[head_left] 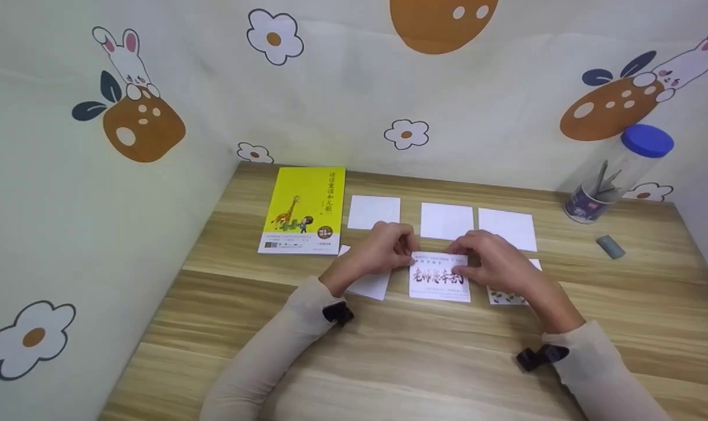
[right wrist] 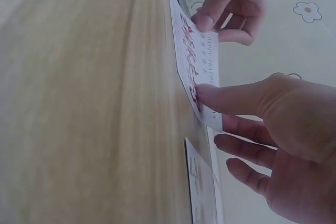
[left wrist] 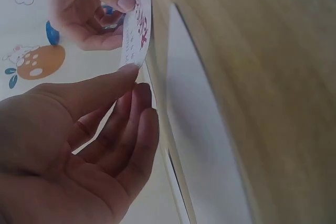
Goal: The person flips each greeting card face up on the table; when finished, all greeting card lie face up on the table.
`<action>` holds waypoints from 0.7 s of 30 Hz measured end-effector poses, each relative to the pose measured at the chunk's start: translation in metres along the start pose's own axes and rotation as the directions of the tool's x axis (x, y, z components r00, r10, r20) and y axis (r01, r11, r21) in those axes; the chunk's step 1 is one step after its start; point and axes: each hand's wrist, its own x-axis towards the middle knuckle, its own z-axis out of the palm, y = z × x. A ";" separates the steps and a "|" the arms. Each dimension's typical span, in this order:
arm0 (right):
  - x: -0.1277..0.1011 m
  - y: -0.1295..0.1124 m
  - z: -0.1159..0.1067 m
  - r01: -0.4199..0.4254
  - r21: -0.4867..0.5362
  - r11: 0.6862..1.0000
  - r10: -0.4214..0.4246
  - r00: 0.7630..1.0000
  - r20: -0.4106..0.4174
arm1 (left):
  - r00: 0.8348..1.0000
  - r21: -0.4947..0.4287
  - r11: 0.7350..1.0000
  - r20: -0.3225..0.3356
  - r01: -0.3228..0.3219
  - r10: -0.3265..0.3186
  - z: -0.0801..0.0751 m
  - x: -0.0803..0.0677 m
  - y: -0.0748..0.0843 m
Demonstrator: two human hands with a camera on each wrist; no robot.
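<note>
A white card point(head_left: 439, 290) with red Chinese characters stands slightly raised off the table, in the middle of the head view. My left hand point(head_left: 382, 248) pinches its upper left corner between thumb and fingers. On the card's right side, my right hand point(head_left: 500, 263) grips it, thumb on the printed face and fingers behind, as the right wrist view also shows. Under the left hand lies a blank white card point(head_left: 370, 286), partly covered. Another card point(head_left: 506, 297), with a leaf pattern along its bottom, is partly hidden beneath the right hand.
Behind the hands lie three blank white cards: left point(head_left: 374, 211), middle point(head_left: 446, 220) and right point(head_left: 507, 228). A yellow book point(head_left: 304, 204) is at the back left. At the right are a blue-lidded clear jar point(head_left: 617, 175) holding pencil-like sticks and a small grey-green block point(head_left: 610, 247).
</note>
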 end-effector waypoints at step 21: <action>-0.005 0.005 -0.005 -0.010 0.016 1.000 0.009 0.998 0.057 | 0.999 0.042 0.999 0.032 -0.001 0.000 -0.033 -0.009 -0.006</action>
